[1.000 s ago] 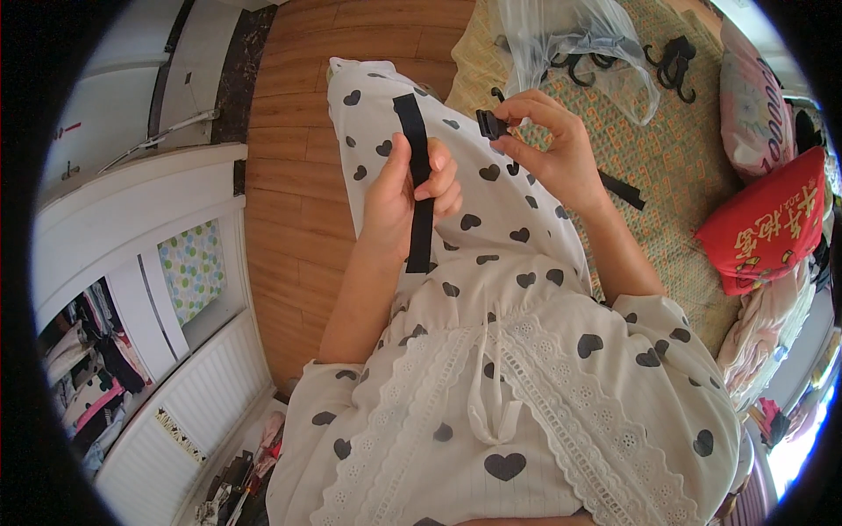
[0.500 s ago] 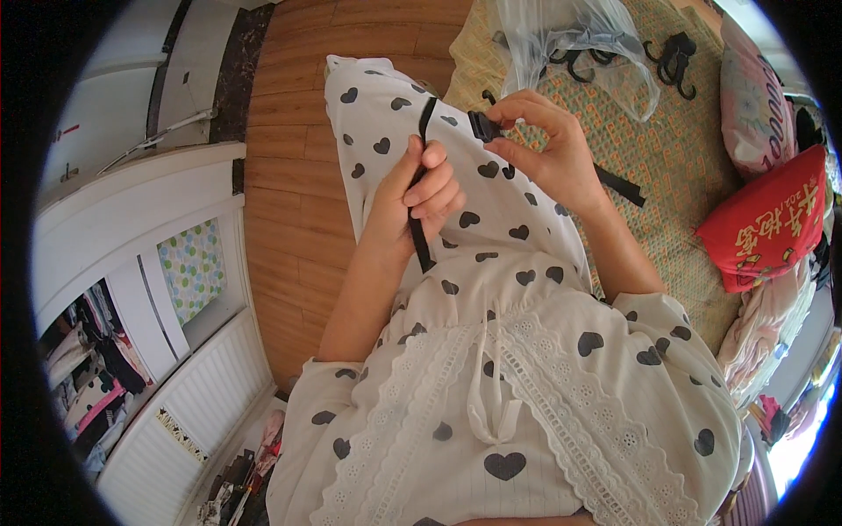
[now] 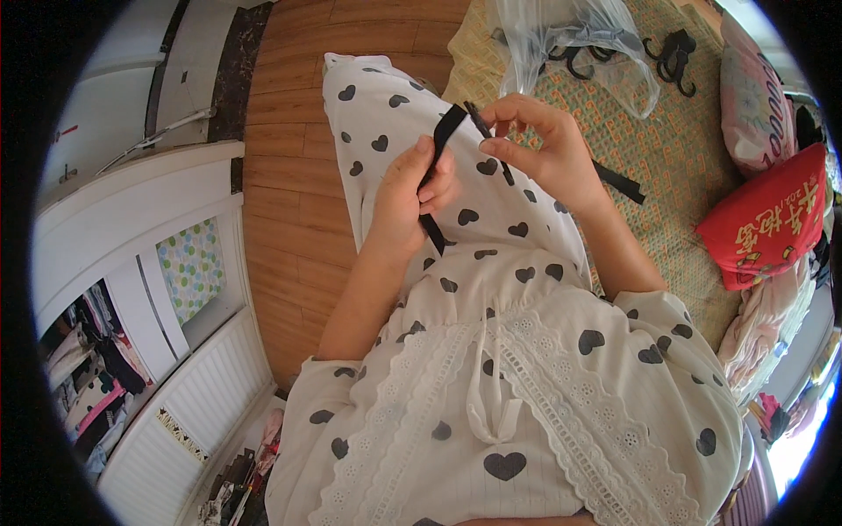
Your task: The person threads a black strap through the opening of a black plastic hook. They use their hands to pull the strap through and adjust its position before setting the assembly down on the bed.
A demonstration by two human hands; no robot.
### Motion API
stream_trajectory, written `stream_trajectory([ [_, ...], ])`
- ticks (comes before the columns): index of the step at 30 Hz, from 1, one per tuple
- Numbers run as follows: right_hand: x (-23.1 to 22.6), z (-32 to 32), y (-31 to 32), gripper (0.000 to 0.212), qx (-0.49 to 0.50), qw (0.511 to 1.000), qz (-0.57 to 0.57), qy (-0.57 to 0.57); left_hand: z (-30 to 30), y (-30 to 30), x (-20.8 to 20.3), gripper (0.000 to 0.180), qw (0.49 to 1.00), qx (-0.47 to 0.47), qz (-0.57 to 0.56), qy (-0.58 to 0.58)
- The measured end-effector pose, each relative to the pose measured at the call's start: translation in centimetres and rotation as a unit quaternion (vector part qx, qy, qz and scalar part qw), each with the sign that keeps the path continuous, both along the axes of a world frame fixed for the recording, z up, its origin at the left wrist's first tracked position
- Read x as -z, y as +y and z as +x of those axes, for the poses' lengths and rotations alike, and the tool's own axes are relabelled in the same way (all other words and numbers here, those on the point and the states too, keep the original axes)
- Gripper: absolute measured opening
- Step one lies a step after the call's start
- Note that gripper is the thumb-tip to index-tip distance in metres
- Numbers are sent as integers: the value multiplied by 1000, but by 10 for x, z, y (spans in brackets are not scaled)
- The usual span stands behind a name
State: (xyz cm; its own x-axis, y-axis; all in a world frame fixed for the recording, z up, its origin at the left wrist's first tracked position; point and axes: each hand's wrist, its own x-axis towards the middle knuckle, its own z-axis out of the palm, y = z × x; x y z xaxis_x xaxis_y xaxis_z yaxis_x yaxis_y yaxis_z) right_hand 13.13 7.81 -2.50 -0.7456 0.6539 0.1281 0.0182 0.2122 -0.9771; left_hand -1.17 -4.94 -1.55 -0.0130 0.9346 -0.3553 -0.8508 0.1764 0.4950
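My left hand (image 3: 403,197) is closed round a black flat strap (image 3: 449,127). One end of the strap stands up above the thumb, and the rest trails out below the fingers. Close to that upper end, my right hand (image 3: 553,153) pinches a black plastic hook (image 3: 478,121) between thumb and fingertips. The hook is turned nearly edge-on, a thin prong of it pointing down. Strap and hook are very near each other; I cannot tell whether they touch. Another length of black strap (image 3: 621,183) shows past my right wrist, over the patterned mat.
On the patterned mat (image 3: 675,219) lie a clear plastic bag (image 3: 524,53) with black hooks (image 3: 574,63) in and under it, and more black hooks (image 3: 675,60). A red cushion (image 3: 767,223) and a pink one (image 3: 754,114) are at the right. A white cabinet (image 3: 132,193) stands left.
My left hand has tilted the strap, its upper end moving right toward the hook. The hook has turned from its broad side to nearly edge-on in my right fingers.
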Motion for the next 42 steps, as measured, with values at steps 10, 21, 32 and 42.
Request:
stream_trajectory([
  [10, 11, -1, -5, 22, -102, 923, -362, 74, 5, 0, -18, 32, 935, -39, -58, 348],
  [21, 16, -3, -5, 24, -88, 930, -352, 57, 9, 2, -19, 13, 893, -103, -17, 439],
  [32, 13, -1, -7, 23, -96, 923, -368, 51, 12, 0, -29, 18, 906, -56, -94, 409],
  [42, 23, 1, -7, 24, -156, 926, -335, 75, 3, -3, -28, 20, 921, 9, -97, 378],
])
